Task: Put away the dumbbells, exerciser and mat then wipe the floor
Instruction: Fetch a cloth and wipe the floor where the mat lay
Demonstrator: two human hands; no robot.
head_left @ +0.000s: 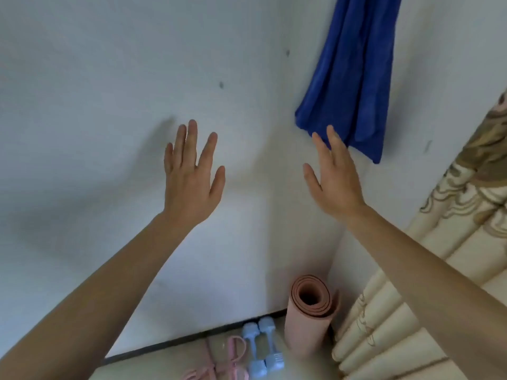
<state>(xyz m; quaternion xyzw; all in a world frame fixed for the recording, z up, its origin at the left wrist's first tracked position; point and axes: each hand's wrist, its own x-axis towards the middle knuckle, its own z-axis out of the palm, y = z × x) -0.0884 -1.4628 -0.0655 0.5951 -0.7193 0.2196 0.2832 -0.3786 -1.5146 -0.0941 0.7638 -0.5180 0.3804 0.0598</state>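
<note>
Both my arms are raised toward the corner of two white walls. My left hand (192, 176) is open with fingers spread and holds nothing. Also open and holding nothing, my right hand (333, 174) has its fingertips just below the lower edge of a blue cloth (354, 78) that hangs on the wall. Down in the corner a rolled pink mat (310, 316) stands upright. Two light blue dumbbells (263, 349) lie side by side on the floor to its left. A pink exerciser (222, 360) with straps lies left of the dumbbells.
A cream padded headboard (411, 311) with a brown pattern fills the right edge, close to the mat. A dark baseboard (170, 345) runs along the foot of the left wall. Pale floor (153, 366) shows at the bottom.
</note>
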